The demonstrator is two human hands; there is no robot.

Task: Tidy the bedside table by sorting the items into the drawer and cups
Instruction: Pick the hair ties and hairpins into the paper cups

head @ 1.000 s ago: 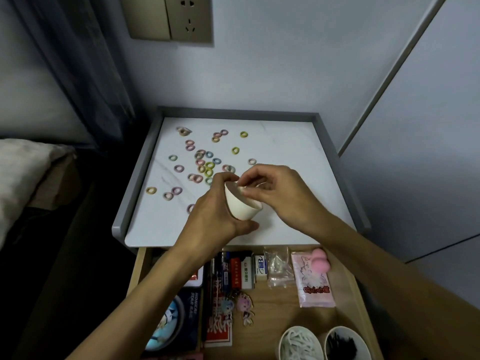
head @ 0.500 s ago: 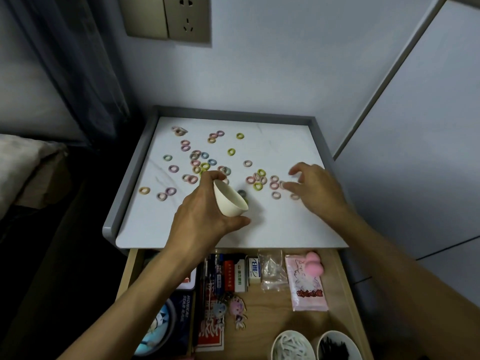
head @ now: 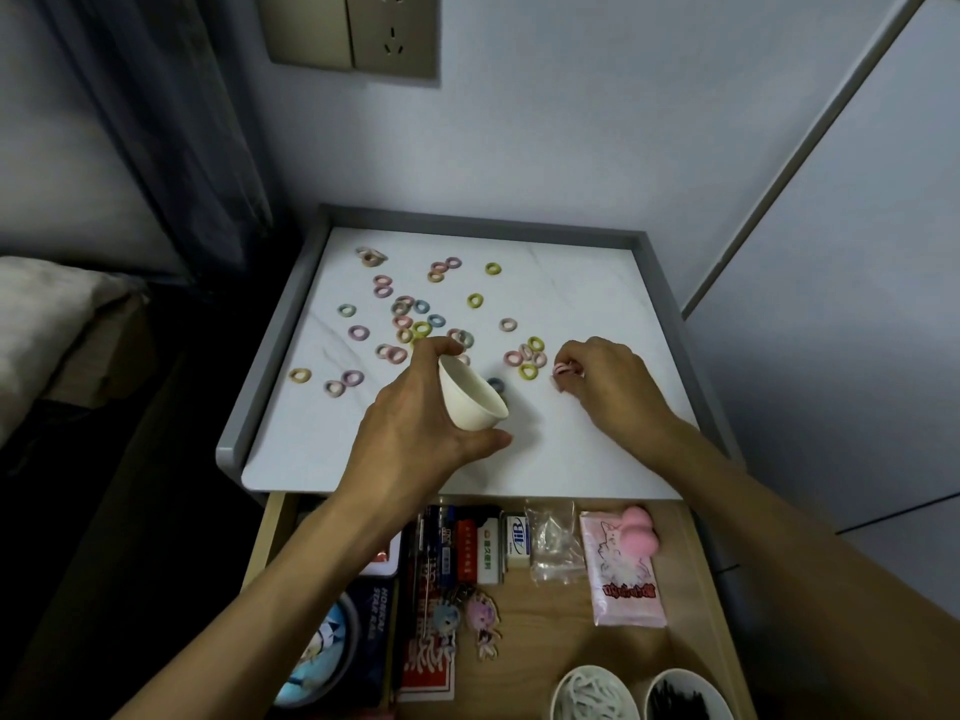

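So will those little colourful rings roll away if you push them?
Probably not: the rings lie flat on the tabletop, so they'd likely slide. They look soft; the pink ring the right hand pinches may squash. Tiny, so probably light.

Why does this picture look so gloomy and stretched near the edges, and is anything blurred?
Head view: light is dim and bluish, and the curtain side falls near black; the wide lens stretches both forearms toward the corners; the left hand and its white cup cast a faint shadow on the bedside table; the right hand, pinching a pink ring, looks slightly soft; no glare shows.
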